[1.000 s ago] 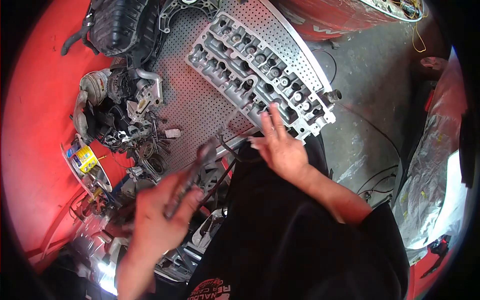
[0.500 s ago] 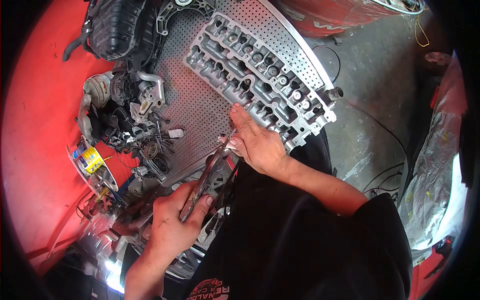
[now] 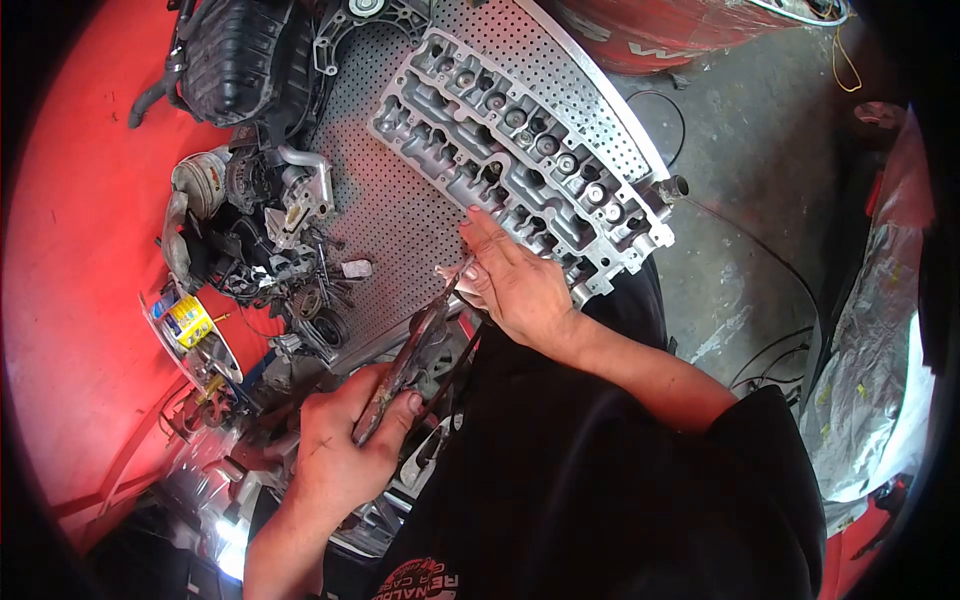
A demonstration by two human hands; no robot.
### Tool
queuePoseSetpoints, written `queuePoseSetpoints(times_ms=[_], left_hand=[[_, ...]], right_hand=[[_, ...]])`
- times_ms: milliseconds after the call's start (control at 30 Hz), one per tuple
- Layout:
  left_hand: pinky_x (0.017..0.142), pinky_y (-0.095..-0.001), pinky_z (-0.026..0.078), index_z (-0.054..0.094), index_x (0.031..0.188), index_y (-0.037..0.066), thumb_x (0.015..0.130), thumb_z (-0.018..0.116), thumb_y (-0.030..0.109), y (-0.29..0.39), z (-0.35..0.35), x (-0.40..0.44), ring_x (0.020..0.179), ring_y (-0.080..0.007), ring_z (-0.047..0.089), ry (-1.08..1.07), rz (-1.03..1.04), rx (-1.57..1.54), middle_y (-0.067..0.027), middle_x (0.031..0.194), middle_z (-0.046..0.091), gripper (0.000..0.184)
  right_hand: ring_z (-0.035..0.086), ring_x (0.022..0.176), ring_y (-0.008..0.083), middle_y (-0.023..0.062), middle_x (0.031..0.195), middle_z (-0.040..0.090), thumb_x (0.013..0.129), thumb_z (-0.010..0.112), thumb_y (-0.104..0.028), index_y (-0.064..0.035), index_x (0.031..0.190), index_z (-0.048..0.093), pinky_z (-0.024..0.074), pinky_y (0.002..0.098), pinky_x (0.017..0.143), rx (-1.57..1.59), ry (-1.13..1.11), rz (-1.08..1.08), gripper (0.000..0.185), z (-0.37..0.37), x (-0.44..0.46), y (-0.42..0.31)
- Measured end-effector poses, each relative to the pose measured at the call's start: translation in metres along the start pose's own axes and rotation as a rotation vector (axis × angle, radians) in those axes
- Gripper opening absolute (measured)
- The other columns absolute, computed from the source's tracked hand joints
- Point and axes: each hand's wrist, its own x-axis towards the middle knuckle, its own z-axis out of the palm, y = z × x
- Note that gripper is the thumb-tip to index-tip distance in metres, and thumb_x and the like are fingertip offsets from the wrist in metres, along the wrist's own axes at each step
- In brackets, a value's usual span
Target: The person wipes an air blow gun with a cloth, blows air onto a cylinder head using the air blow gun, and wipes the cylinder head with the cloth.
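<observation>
A long, dark, worn metal tool (image 3: 400, 375), perhaps pliers, slants up to the right from my left hand (image 3: 345, 435), whose fingers and thumb are wrapped round its lower end. At its upper tip, my right hand (image 3: 525, 295) pinches a small whitish rag (image 3: 455, 278) against the metal. The outstretched fingers of that hand reach to the near edge of a silvery cylinder head (image 3: 500, 160). This big casting lies diagonally on a perforated metal table (image 3: 370, 190), its rows of bores and valve pockets facing up.
A black ribbed engine part (image 3: 240, 60) and a metal bracket (image 3: 325, 45) stand at the upper left. Below are piled engine parts (image 3: 290, 215) and a yellow-labelled container (image 3: 187, 322). A red drum (image 3: 640, 40) stands beyond the table. Cables (image 3: 750, 240) cross the floor at right.
My right hand has come down from over the cylinder head to the tool's tip, with its thumb closed on the rag. The tool in my left hand has swung into steady view, its upper end meeting the rag.
</observation>
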Motion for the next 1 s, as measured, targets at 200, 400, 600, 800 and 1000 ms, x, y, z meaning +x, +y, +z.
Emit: queuePoseSetpoints(times_ms=[200,400,600,800,1000], left_hand=[[0.049,-0.0304,0.039,0.063,0.089,-0.001,0.087,0.072,0.009,0.017,-0.004,0.004,0.047,-0.0139,0.046,0.046,0.049,0.149,-0.0116,0.056,0.053,0.013],[0.049,-0.0303,0.037,0.063,0.09,0.0,0.087,0.072,0.009,0.029,-0.011,0.008,0.05,-0.0107,0.04,-0.008,-0.075,0.078,-0.01,0.056,0.05,0.013],[0.054,-0.0353,0.041,0.062,0.09,-0.001,0.088,0.072,0.013,0.024,-0.013,0.01,0.052,-0.0213,0.048,0.009,-0.075,0.035,-0.0154,0.062,0.053,0.017],[0.074,-0.0443,0.05,0.066,0.095,-0.002,0.088,0.071,0.023,-0.001,-0.017,0.012,0.082,-0.0386,0.064,0.182,0.334,0.312,-0.0216,0.081,0.064,0.026],[0.077,-0.0394,0.05,0.069,0.105,0.0,0.089,0.071,0.031,-0.033,-0.019,0.02,0.08,-0.0257,0.065,0.132,0.422,0.359,-0.0136,0.084,0.063,0.034]], right_hand=[[0.069,0.095,0.0322,0.0149,0.152,0.042,0.098,0.056,-0.031,-0.0084,0.142,0.047,0.0591,0.0439,0.074,0.054,-0.005,0.061,0.05,0.0,0.0,-0.004],[0.071,0.089,0.0346,0.0255,0.157,0.029,0.097,0.058,-0.036,-0.0058,0.148,0.038,0.0592,0.0456,0.069,-0.001,-0.141,0.198,0.063,-0.012,-0.005,-0.013],[0.072,0.08,0.0372,0.0292,0.158,0.025,0.091,0.066,-0.043,-0.0001,0.151,0.031,0.0589,0.0434,0.061,-0.322,-0.422,0.16,0.081,-0.042,-0.067,0.034],[0.072,0.079,0.0351,0.0282,0.159,0.022,0.093,0.064,-0.039,0.0007,0.15,0.034,0.0587,0.0411,0.064,-0.565,-0.339,0.055,0.076,-0.022,-0.09,0.057],[0.072,0.085,0.033,0.0262,0.161,0.021,0.095,0.06,-0.033,-0.0011,0.151,0.035,0.059,0.0412,0.073,-0.727,-0.312,0.055,0.069,-0.003,-0.107,0.046]])
